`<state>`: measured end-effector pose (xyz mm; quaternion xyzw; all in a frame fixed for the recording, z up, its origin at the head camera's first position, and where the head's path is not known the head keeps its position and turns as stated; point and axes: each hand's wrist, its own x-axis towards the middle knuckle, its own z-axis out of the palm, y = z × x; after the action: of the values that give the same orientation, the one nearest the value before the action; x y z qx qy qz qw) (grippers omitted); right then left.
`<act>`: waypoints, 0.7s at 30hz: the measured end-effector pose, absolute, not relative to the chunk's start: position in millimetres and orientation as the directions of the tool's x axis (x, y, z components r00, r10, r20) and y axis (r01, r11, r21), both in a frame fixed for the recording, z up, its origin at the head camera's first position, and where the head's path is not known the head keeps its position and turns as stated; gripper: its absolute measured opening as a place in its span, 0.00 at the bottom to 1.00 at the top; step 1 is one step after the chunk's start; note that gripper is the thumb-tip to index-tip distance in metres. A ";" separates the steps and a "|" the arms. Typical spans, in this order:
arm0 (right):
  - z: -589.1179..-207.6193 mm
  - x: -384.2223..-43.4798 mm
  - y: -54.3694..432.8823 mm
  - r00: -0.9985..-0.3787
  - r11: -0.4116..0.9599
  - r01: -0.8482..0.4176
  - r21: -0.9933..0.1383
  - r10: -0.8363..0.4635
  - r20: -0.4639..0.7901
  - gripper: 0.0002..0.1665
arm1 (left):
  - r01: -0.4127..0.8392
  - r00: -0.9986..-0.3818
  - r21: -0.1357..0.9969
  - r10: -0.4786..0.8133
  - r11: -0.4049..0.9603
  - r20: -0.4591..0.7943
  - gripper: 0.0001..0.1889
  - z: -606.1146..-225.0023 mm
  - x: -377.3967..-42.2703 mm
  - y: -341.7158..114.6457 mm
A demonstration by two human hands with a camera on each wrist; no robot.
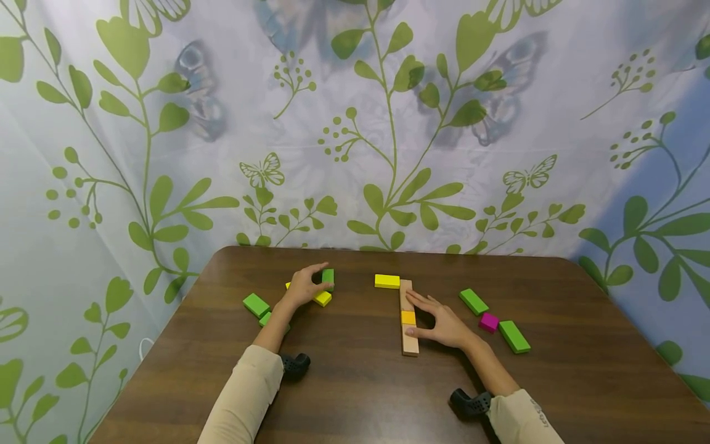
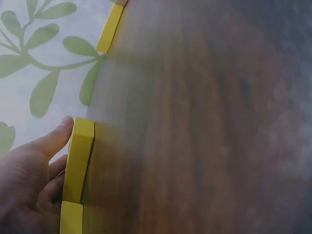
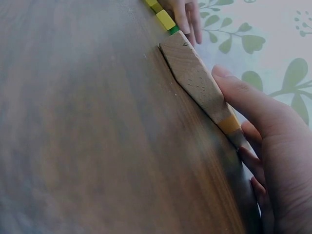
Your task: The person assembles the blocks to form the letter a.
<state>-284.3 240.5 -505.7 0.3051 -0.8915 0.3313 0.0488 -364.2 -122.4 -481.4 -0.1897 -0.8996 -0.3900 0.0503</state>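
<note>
At the back left of the table, my left hand (image 1: 302, 287) has its thumb and index finger at the two ends of a green block (image 1: 328, 279), pinching it. Just below lies a yellow block (image 1: 323, 298); the hand partly covers the yellow pieces there. In the left wrist view a yellow block (image 2: 79, 161) hides part of the left fingers. My right hand (image 1: 446, 324) rests beside a straight row: a wooden block (image 1: 406, 295), an orange piece (image 1: 408, 317) and a nearer wooden block (image 1: 410, 348). Its fairly straight fingers and thumb touch the wooden blocks.
A yellow block (image 1: 387, 282) meets the row's far end. Left of my left forearm lie a green block (image 1: 256, 304) and another, partly covered. On the right, a magenta cube (image 1: 489, 322) sits between two green blocks (image 1: 474, 301). A patterned curtain (image 1: 355, 154) hangs behind the table.
</note>
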 end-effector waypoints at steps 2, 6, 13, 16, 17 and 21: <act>-505.3 -284.6 240.4 -0.809 0.596 -0.576 -0.559 -0.510 0.290 0.47 | 0.367 -0.926 0.680 0.320 0.634 0.201 0.32 -478.3 -363.5 -122.4; -505.0 -284.6 240.6 -0.813 0.603 -0.572 -0.556 -0.509 0.284 0.47 | 0.347 -0.931 0.670 0.328 0.656 0.160 0.32 -476.5 -363.4 -120.6; -505.3 -283.6 241.0 -0.813 0.603 -0.571 -0.557 -0.511 0.280 0.47 | 0.403 -0.914 0.637 0.321 0.658 0.247 0.34 -480.0 -362.6 -110.1; -506.4 -283.8 240.8 -0.811 0.598 -0.573 -0.561 -0.514 0.280 0.47 | 0.444 -0.895 0.624 0.351 0.643 0.275 0.35 -480.1 -359.6 -99.3; -506.5 -283.9 240.6 -0.810 0.596 -0.574 -0.562 -0.515 0.280 0.47 | 0.459 -0.887 0.621 0.366 0.636 0.281 0.35 -479.8 -358.6 -95.3; -505.8 -283.9 240.4 -0.811 0.593 -0.573 -0.566 -0.513 0.283 0.47 | 0.507 -0.858 0.603 0.425 0.616 0.289 0.35 -478.6 -354.3 -80.6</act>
<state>-283.9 240.4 -505.8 0.3043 -0.8914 0.3327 0.0451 -354.3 -80.6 -478.6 -0.2599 -0.8969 -0.3531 0.0585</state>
